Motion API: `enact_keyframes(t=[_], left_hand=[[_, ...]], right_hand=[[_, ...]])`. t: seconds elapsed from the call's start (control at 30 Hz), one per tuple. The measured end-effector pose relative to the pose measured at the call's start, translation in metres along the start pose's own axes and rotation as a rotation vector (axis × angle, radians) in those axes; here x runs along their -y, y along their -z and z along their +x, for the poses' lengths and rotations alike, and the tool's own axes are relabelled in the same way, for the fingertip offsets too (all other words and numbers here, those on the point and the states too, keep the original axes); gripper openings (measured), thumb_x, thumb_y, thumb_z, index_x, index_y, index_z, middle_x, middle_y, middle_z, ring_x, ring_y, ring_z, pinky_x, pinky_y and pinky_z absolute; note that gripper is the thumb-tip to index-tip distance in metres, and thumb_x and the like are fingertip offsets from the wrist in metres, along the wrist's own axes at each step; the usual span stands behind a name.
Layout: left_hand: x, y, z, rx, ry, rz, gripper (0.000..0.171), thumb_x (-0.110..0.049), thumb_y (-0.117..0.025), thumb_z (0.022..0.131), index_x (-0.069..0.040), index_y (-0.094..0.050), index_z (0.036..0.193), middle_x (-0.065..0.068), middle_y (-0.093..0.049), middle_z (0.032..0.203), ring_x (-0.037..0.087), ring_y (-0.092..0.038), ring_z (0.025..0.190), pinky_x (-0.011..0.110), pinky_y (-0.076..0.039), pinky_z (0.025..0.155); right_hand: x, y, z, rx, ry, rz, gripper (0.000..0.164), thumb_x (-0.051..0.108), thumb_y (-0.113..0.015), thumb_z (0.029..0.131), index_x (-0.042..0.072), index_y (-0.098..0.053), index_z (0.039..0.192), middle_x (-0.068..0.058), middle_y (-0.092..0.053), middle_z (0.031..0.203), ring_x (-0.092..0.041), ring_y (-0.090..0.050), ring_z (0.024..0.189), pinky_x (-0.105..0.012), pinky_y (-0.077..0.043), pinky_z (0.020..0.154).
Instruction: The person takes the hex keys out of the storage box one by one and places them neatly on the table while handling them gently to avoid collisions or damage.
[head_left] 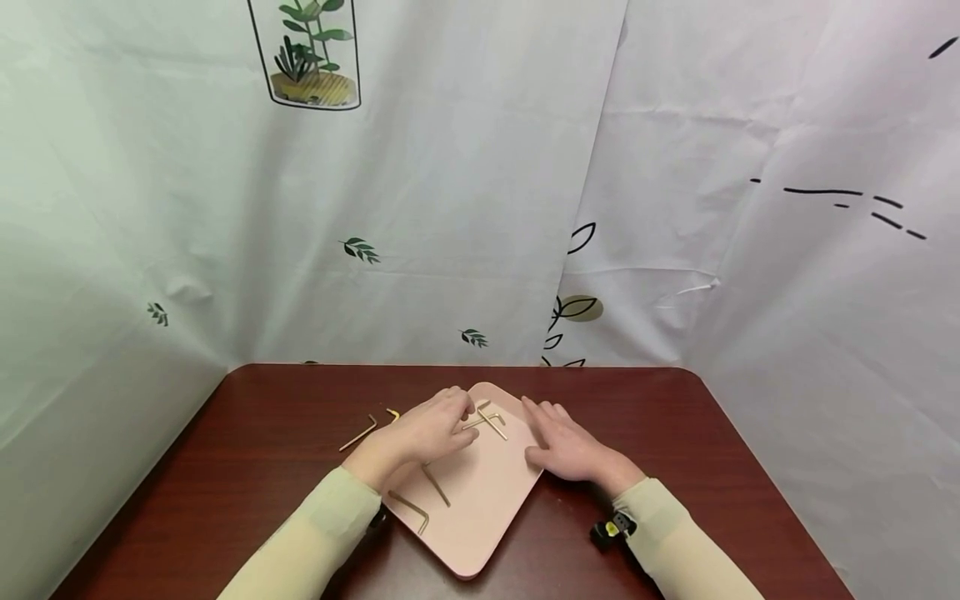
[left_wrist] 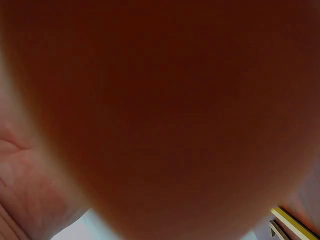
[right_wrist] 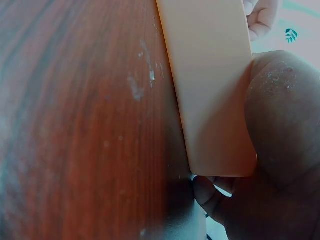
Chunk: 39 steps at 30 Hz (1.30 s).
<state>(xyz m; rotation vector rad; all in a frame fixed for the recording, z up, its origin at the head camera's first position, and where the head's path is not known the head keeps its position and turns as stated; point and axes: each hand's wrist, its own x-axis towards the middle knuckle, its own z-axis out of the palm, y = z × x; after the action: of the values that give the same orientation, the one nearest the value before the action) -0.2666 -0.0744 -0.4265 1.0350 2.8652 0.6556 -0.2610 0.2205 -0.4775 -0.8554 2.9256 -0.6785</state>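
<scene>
Here the left hand (head_left: pixel 431 429) is being held over the left rim of the pink tray (head_left: pixel 480 508), fingers bent; whether anything is being pinched cannot be told, the wrist view being mostly blurred. And it's all about what is lying just right of those fingertips: two crossed hex keys! The sideways hex key (head_left: pixel 479 422) is being reached at its left end, its long axis being aimed roughly from left to right; over it the slanting hex key (head_left: pixel 495 426) is being angled from far left to near right. By the left hand the pair is being approached more closely; across the tray, the right rim is being gripped by the right hand (head_left: pixel 566 442), thumb inside. Nearer the person, two more hex keys (head_left: pixel 408 504) are being carried by the tray, and farther left two loose hex keys (head_left: pixel 358 437) are being borne by the desk (head_left: pixel 697 492).
</scene>
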Motion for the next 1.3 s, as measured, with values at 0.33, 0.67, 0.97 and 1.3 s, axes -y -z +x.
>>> enact_keyframes(t=[0.33, 0.67, 0.97, 1.3], left_hand=[[0.000, 0.003, -0.001, 0.011, 0.027, 0.030, 0.027, -0.026, -0.069, 0.104, -0.005, -0.063, 0.120, 0.000, -0.056, 0.106, 0.020, -0.054, 0.103, 0.041, -0.051, 0.092], [-0.002, 0.012, 0.001, 0.030, 0.021, 0.050, 0.031, -0.026, -0.066, 0.104, -0.001, -0.064, 0.122, 0.004, -0.060, 0.114, 0.023, -0.057, 0.110, 0.044, -0.051, 0.099], [-0.006, 0.020, 0.009, 0.052, 0.009, 0.068, 0.030, -0.025, -0.066, 0.104, 0.000, -0.066, 0.120, 0.004, -0.060, 0.110, 0.024, -0.058, 0.108, 0.044, -0.052, 0.097], [-0.012, 0.020, 0.021, 0.111, 0.019, 0.065, 0.031, -0.023, -0.065, 0.103, 0.004, -0.067, 0.117, 0.009, -0.064, 0.108, 0.027, -0.060, 0.107, 0.046, -0.052, 0.097]], right_hand=[[0.000, -0.001, 0.000, -0.007, 0.017, -0.009, 0.090, 0.023, -0.067, 0.091, -0.005, -0.034, 0.170, -0.011, -0.055, 0.127, -0.028, -0.046, 0.116, -0.048, -0.045, 0.103], [-0.002, -0.002, 0.002, -0.001, 0.025, -0.001, 0.089, 0.025, -0.066, 0.093, -0.005, -0.033, 0.170, -0.011, -0.055, 0.128, -0.028, -0.046, 0.117, -0.048, -0.046, 0.103], [-0.001, 0.000, 0.001, 0.001, 0.012, 0.000, 0.088, 0.025, -0.066, 0.094, -0.005, -0.034, 0.170, -0.012, -0.055, 0.130, -0.028, -0.047, 0.118, -0.048, -0.046, 0.103], [-0.001, -0.001, 0.001, -0.001, 0.009, -0.003, 0.088, 0.025, -0.067, 0.094, -0.004, -0.033, 0.170, -0.012, -0.055, 0.130, -0.028, -0.047, 0.118, -0.048, -0.046, 0.103]])
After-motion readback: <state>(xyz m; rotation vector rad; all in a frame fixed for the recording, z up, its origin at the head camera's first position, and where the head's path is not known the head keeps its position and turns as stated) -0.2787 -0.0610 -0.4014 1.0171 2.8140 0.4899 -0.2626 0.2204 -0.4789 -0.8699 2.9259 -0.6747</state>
